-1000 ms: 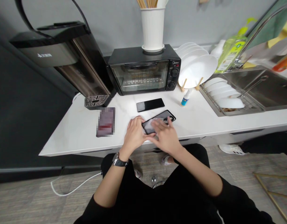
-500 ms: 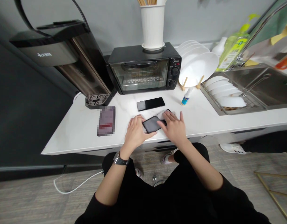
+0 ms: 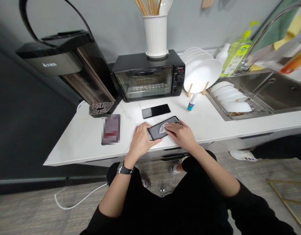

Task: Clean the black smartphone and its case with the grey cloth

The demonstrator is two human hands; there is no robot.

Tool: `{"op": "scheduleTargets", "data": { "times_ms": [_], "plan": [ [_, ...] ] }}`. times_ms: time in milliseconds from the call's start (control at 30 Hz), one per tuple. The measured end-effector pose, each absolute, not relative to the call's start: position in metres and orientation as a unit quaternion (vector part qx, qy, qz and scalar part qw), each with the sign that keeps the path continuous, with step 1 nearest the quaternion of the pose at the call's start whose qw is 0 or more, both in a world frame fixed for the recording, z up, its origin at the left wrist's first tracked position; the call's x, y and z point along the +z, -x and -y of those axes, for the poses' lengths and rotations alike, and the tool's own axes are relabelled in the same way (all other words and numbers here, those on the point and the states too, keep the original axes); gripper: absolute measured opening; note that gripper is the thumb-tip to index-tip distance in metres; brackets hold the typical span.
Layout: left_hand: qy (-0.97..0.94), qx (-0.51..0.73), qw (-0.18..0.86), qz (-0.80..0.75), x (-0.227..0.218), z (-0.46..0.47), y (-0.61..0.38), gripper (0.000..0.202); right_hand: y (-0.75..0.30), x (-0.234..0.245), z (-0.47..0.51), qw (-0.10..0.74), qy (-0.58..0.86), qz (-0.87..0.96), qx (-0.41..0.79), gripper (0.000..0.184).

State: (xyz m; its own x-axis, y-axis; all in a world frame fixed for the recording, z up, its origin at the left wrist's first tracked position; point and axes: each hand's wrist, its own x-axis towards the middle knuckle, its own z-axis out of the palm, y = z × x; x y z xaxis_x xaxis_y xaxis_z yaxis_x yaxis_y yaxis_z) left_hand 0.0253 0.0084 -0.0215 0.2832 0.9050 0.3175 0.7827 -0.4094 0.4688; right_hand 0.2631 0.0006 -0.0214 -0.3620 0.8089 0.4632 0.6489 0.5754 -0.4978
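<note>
A phone case (image 3: 155,131) with a black rim and a grey face lies slanted on the white counter. My left hand (image 3: 141,136) grips its left end, thumb along the near edge and fingers at the far corner. A crumpled white tissue (image 3: 163,127) is pressed on the grey face under the fingertips of my right hand (image 3: 181,134), whose palm covers part of the case's right end. Just behind it lies a black phone (image 3: 156,111), screen up, touched by neither hand. A small spray bottle (image 3: 191,103) with a blue label stands upright to the right.
A toaster oven (image 3: 150,76) bearing a white utensil holder (image 3: 156,36) stands at the back. On the left are a water dispenser (image 3: 91,71) and a blurred dark packet (image 3: 111,129). Racked plates (image 3: 203,73) and a sink (image 3: 275,89) are on the right; another person's shoe (image 3: 242,155) shows below.
My right hand has drawn the tissue leftward to the middle of the case, and its fingers have curled in. My left hand keeps its hold. The camera view has tilted slightly.
</note>
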Motion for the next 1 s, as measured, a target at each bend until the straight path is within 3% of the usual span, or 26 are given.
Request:
{"op": "scheduleTargets", "data": {
  "times_ms": [133,300,433,700,867,1000],
  "plan": [
    [-0.777,0.296,0.175,-0.527,-0.018,-0.006,-0.021,0.075,-0.278,-0.028,-0.013,0.43,0.482,0.754,0.118,0.029],
    [-0.742,0.35,0.216,-0.53,-0.016,0.0,-0.019,0.038,-0.285,-0.029,-0.004,0.578,0.568,0.582,0.074,0.048],
    [-0.718,0.392,0.182,-0.545,-0.018,0.006,-0.025,0.021,-0.28,-0.022,-0.001,0.619,0.555,0.553,0.055,0.042],
    [-0.753,0.405,0.117,-0.505,-0.03,0.012,-0.032,0.025,-0.231,-0.022,-0.005,0.529,0.45,0.718,0.046,0.028],
    [-0.761,0.397,0.077,-0.506,-0.036,0.011,-0.027,0.02,-0.208,-0.021,0.011,0.365,0.36,0.858,-0.005,0.043],
    [-0.758,0.4,0.077,-0.51,-0.032,0.011,-0.03,0.02,-0.237,-0.019,-0.004,0.307,0.448,0.837,-0.058,0.067]
  ]
}}
